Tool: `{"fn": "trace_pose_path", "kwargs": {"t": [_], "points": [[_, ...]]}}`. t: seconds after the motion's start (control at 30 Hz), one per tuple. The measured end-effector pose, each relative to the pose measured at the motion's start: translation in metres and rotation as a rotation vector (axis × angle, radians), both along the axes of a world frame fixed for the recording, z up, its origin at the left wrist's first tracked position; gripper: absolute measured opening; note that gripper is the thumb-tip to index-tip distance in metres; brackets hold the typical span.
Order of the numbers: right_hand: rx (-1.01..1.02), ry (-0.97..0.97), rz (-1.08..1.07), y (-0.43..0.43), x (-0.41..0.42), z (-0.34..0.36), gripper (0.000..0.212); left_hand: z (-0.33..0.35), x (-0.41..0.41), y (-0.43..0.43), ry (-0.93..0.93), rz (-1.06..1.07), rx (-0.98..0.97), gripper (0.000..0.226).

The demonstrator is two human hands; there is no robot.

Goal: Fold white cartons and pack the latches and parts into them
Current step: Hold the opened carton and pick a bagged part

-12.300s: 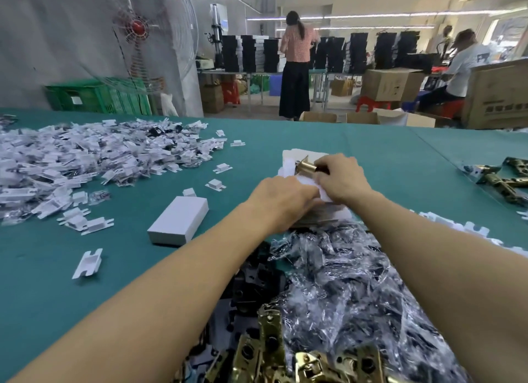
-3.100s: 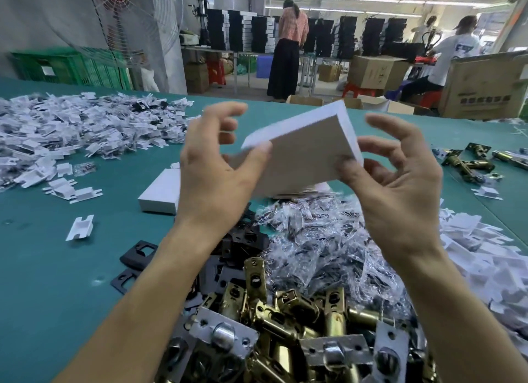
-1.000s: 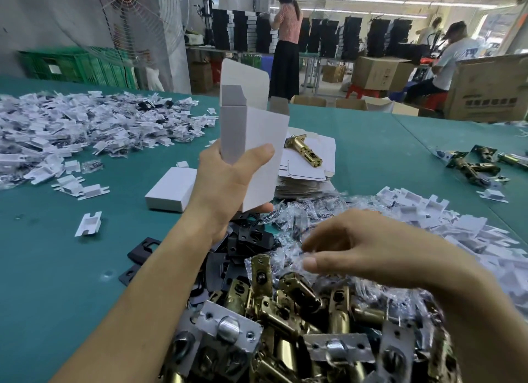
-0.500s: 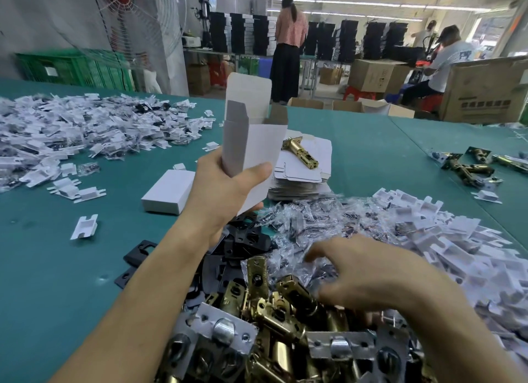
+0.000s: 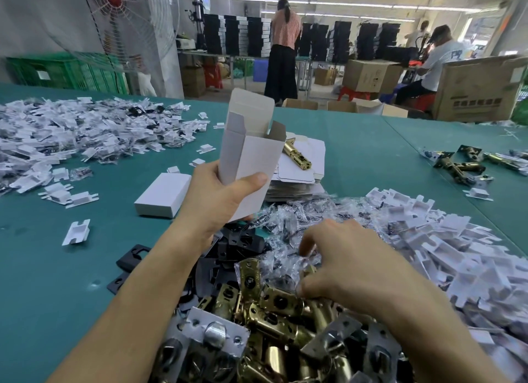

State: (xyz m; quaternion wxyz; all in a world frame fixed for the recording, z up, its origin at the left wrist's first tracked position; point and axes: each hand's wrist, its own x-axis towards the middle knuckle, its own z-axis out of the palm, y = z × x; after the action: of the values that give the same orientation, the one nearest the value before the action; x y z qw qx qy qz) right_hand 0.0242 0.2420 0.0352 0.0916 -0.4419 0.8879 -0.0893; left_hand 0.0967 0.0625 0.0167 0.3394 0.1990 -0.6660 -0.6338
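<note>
Bright, even light from ceiling tubes [image 5: 343,3]; soft shadows; wide-angle bending at edges

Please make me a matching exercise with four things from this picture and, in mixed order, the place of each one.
1 open carton
2 closed white box
3 single brass latch
4 right hand

a on the stack of flat cartons
b in the left hand
c on the green table, left of the left hand
d over the heap of plastic bags

Pairs: 1-b, 2-c, 3-a, 4-d

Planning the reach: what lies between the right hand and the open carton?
Head view: small clear bags and black plates lie between right hand and carton.
</note>
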Motion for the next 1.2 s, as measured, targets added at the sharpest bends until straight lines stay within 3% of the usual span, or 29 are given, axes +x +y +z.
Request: {"fn": "trace_pose_path", "kwargs": {"t": [0.1, 0.2, 0.27, 0.33, 0.43, 0.53, 0.63, 0.73, 1.0, 1.1, 1.2], "points": [[-0.097, -0.138, 0.081, -0.001, 0.004, 0.004, 0.043, -0.001, 0.001, -0.002, -0.028, -0.007, -0.016, 0.019], [-0.168, -0.331, 0.134, 0.004, -0.008, 0.014, 0.026, -0.003, 0.002, -0.003, -0.063, -0.055, -0.002, 0.025], [-0.361, -0.441, 0.133, 0.011, -0.021, 0.023, 0.024, -0.005, 0.004, -0.003, -0.109, -0.091, 0.011, 0.035], [-0.689, -0.524, 0.07, 0.018, -0.035, 0.029, 0.028, -0.007, 0.004, -0.004, -0.182, -0.117, 0.0, 0.044], [-1.158, -0.436, 0.024, 0.019, -0.047, 0.028, 0.023, -0.009, 0.005, -0.005, -0.278, -0.167, -0.044, 0.046], [-1.351, -0.245, 0.106, 0.013, -0.048, 0.025, 0.031, -0.009, 0.005, -0.004, -0.335, -0.27, -0.082, 0.053], [-1.386, -0.185, 0.162, 0.011, -0.048, 0.025, 0.031, -0.008, 0.005, -0.001, -0.341, -0.345, -0.109, 0.058], [-1.324, -0.179, 0.229, 0.009, -0.045, 0.024, 0.029, -0.008, 0.006, 0.001, -0.339, -0.372, -0.14, 0.048], [-1.204, -0.379, 0.247, 0.003, -0.033, 0.022, 0.026, -0.003, 0.008, 0.005, -0.264, -0.419, -0.196, 0.04], [-1.111, -0.28, 0.234, 0.002, -0.031, 0.019, 0.022, -0.004, 0.008, 0.007, -0.254, -0.411, -0.208, 0.042], [-1.08, -0.065, 0.238, 0.001, -0.029, 0.019, 0.022, -0.002, 0.008, 0.007, -0.232, -0.41, -0.197, 0.041]]}}
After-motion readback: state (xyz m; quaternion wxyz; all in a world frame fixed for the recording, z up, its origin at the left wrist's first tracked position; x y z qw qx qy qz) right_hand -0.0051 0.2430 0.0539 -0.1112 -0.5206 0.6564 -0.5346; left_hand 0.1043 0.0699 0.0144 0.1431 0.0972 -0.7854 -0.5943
